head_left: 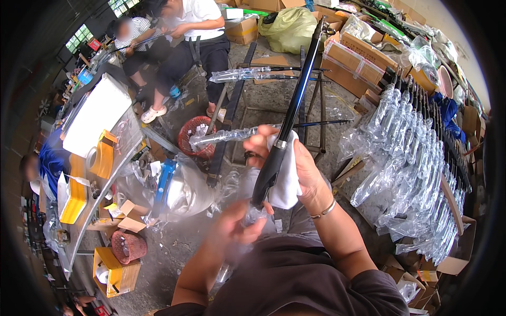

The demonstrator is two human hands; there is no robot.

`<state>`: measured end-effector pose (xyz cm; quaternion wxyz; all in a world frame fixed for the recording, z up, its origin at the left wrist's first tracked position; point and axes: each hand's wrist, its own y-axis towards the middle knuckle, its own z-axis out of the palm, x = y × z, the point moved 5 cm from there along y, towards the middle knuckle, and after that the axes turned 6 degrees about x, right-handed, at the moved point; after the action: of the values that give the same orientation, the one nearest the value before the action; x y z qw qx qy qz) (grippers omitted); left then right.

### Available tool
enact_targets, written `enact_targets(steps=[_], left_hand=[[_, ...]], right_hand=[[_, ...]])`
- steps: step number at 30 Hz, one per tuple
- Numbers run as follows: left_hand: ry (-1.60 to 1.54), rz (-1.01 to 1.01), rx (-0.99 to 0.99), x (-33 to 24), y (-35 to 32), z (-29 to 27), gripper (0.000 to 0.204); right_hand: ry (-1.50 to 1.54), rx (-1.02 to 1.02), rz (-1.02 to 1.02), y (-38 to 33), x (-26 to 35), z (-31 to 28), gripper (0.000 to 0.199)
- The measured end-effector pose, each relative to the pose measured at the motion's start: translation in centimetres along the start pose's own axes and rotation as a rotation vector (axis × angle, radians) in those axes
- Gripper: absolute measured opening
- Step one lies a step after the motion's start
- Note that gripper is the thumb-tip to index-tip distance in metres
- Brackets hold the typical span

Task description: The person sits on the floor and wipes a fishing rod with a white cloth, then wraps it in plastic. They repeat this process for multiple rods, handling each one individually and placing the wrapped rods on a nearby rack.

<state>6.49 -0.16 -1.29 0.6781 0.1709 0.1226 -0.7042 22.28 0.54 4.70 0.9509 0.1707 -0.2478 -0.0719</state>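
Observation:
A black fishing rod [299, 101] with a blue sheen slants up and away in front of me, with a metal ring above its thick dark handle. My left hand [238, 224] is closed around the rod's lower end, where clear plastic wrap [254, 215] shows; this hand is slightly blurred. Higher up, my right hand [310, 171] presses a white cloth [287, 184] to the rod near the metal ring. Its fingers curl behind the rod and show on the far side. A bracelet circles my right wrist.
Several plastic-sleeved rods [411, 152] lean in a row at the right. More wrapped rods [232, 135] lie across a metal frame [240, 100] ahead. A red basket [196, 138] stands beside it. At left is a cluttered table [118, 158]. Two people [203, 26] sit working at the far left.

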Motion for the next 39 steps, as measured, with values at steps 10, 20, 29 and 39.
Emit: enact_targets(steps=[10, 20, 29, 39], left_hand=[[0.261, 0.017, -0.365, -0.9, -0.8, 0.2, 0.055], [1.088, 0.161, -0.688, -4.1, -1.0, 0.6, 0.036], [2.150, 0.559, -0.845, -5.3, -0.4, 1.7, 0.042], [2.528, 0.511, -1.013, -6.0, -0.7, -0.8, 0.045]], right_hand=[[-0.342, 0.043, -0.045, -0.2, 0.5, -0.4, 0.057], [-0.530, -0.286, -0.026, -1.6, 0.8, -2.3, 0.048], [-0.437, -0.484, 0.000, -2.0, -0.7, -3.3, 0.041], [-0.420, -0.645, 0.000, -2.2, -2.3, -3.8, 0.029]])
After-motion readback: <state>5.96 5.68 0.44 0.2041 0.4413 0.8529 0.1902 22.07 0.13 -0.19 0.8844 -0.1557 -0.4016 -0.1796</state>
